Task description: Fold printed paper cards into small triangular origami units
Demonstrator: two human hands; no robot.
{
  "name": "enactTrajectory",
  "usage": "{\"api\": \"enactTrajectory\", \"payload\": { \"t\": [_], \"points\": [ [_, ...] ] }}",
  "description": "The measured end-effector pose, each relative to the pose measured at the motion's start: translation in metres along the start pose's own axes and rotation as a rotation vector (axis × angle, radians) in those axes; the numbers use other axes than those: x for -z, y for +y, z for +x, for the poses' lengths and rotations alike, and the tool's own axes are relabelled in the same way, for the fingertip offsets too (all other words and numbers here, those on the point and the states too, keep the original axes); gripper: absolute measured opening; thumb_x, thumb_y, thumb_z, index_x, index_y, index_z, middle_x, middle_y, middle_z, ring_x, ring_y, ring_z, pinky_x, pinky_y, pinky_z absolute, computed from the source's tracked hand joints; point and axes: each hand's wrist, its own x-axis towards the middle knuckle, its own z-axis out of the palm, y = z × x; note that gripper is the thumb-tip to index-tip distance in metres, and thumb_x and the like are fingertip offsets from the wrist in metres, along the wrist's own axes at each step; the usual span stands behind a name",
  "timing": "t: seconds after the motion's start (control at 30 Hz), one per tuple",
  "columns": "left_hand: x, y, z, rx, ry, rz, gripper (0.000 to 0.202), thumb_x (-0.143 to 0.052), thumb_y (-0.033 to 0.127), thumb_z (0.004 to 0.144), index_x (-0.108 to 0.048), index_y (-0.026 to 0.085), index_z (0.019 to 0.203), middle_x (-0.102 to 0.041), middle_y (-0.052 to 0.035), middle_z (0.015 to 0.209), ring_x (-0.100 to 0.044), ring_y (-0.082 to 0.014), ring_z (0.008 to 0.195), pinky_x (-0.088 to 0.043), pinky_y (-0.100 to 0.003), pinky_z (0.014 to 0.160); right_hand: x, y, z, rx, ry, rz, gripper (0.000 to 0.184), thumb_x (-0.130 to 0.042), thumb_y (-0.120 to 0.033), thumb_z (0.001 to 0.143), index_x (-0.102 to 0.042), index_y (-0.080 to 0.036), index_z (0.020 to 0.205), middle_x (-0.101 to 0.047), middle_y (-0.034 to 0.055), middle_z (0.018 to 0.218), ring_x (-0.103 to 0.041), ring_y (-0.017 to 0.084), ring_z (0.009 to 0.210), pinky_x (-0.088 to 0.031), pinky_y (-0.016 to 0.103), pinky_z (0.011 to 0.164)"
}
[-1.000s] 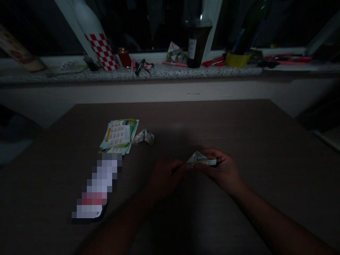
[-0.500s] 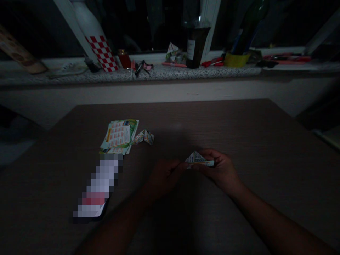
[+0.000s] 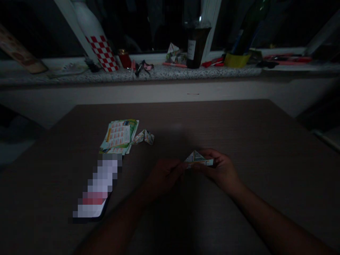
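Note:
A small folded printed paper, shaped like a triangle, rests low over the dark wooden table. My right hand has its fingers curled round the paper's right end. My left hand pinches its left corner with thumb and fingers closed. The scene is very dim, so the finer folds cannot be made out.
A stack of printed cards and a small folded paper piece lie to the left. A phone with a blurred screen lies near the front left. The stone windowsill behind holds a dark bottle, a checkered container and clutter.
Both hands and the folded paper have shifted slightly left; the grip is the same.

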Motion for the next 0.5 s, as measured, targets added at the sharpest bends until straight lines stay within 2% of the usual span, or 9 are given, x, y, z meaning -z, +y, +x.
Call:
{"api": "enactTrajectory", "payload": {
  "t": [0.3,0.5],
  "points": [
    [-0.002,-0.007,0.002,0.028,0.002,-0.018,0.044,-0.04,0.043,0.094,-0.062,0.014,0.068,-0.057,0.0016,0.059,-0.053,-0.0107,0.057,-0.036,-0.021,0.055,0.0,0.003,0.002,-0.015,-0.008,0.029,0.034,-0.083,-0.032,0.06,-0.066,-0.018,0.087,-0.071,0.0003,0.071,-0.063,0.012,0.06,-0.049,0.023,0.058],
    [-0.006,-0.01,0.007,0.148,0.012,-0.107,0.039,-0.049,0.046,0.089,-0.067,0.016,0.072,-0.064,0.0007,0.063,-0.058,-0.0126,0.061,-0.041,-0.022,0.06,-0.001,0.012,0.006,0.023,-0.034,-0.059,0.034,-0.081,-0.034,0.063,-0.067,-0.018,0.089,-0.071,0.001,0.071,-0.062,0.012,0.058,-0.046,0.023,0.054]
  ]
}}
